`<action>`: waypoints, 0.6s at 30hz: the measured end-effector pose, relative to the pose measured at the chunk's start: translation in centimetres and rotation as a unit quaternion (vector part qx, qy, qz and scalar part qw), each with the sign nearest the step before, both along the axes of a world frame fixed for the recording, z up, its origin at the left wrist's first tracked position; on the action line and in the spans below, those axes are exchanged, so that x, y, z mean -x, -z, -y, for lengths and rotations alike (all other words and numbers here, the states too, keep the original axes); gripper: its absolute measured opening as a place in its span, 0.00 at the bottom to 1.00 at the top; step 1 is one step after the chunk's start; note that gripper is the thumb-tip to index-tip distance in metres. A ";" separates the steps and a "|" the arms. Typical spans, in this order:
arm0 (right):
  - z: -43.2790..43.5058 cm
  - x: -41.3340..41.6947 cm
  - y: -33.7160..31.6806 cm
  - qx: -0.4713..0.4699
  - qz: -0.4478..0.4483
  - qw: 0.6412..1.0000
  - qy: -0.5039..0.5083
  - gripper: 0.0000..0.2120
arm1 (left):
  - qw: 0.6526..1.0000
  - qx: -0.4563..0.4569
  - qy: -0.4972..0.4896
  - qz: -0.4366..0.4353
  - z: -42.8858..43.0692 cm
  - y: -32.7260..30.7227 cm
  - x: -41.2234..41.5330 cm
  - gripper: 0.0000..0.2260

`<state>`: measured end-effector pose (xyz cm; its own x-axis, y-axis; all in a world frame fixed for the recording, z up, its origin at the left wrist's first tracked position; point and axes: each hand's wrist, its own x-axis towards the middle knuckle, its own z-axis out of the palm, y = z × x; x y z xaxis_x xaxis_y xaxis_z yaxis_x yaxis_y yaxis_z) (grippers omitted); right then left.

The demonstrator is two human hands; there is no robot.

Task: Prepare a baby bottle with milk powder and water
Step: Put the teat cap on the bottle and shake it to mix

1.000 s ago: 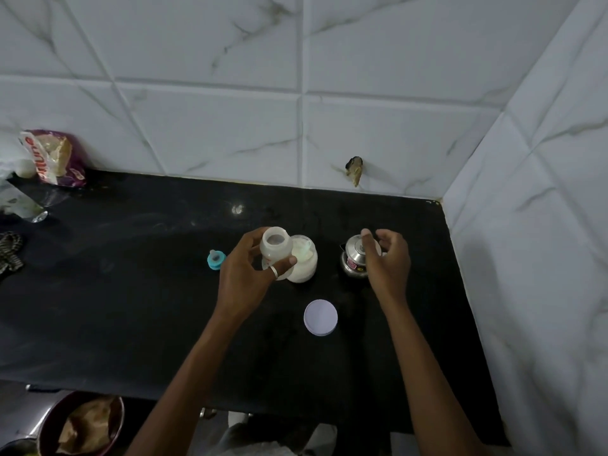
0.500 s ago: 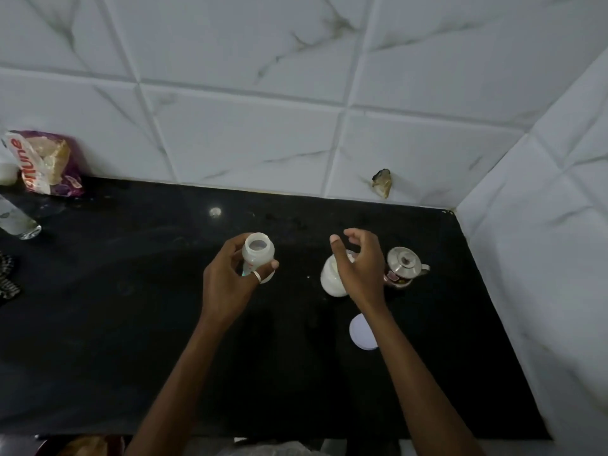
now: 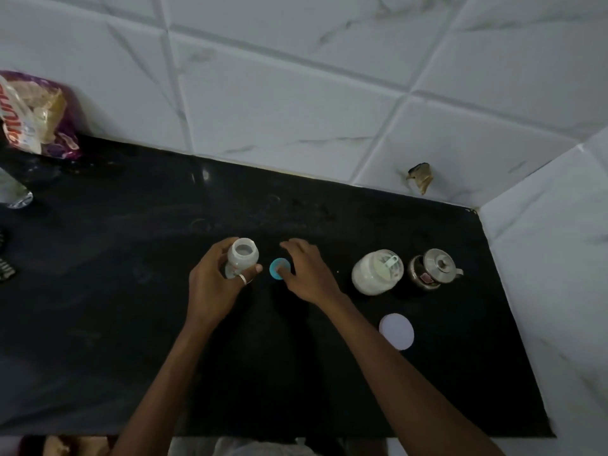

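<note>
Head view, looking down on a black countertop (image 3: 115, 324) set against a white marbled tile wall (image 3: 296, 93). Just left of centre, the left hand (image 3: 214, 284) grips an uncapped, upright baby bottle (image 3: 243, 258). At the bottle's 3 o'clock a blue teat ring (image 3: 275, 268) lies on the counter. The right hand (image 3: 309, 278) arches over the ring, thumb overlapping its right edge; whether it grips the ring cannot be told. Farther toward 3 o'clock stands an open powder jar (image 3: 376, 274) with a scoop (image 3: 391, 261) inside, and just beside it a lidded steel pot (image 3: 432, 269). The jar's white lid (image 3: 396, 331) lies flat at the jar's 5 o'clock. A printed bag (image 3: 36, 116) leans on the wall at the frame's 10 o'clock.
</note>
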<state>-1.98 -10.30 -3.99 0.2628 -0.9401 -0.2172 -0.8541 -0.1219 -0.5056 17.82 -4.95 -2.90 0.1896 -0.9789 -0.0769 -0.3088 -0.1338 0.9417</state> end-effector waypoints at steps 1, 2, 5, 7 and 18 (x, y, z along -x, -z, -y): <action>0.3 -0.4 0.3 -0.017 -0.013 1.000 -0.012 0.29 | 1.000 -0.005 -0.003 0.000 0.1 0.4 -0.2 0.28; 0.5 -0.7 0.6 -0.033 -0.025 0.999 -0.023 0.30 | 1.000 -0.009 -0.005 0.000 0.3 0.7 -0.3 0.27; 0.7 -1.3 1.6 -0.070 -0.064 0.994 -0.052 0.33 | 1.000 -0.021 -0.006 -0.001 0.4 1.6 -0.6 0.27; 0.8 -1.6 2.3 -0.079 -0.082 0.991 -0.064 0.33 | 1.000 -0.029 -0.005 -0.004 0.5 1.9 -0.8 0.27; 1.5 -1.3 1.4 -0.038 -0.080 0.996 -0.020 0.27 | 0.999 -0.034 0.002 -0.001 1.4 2.0 -1.1 0.27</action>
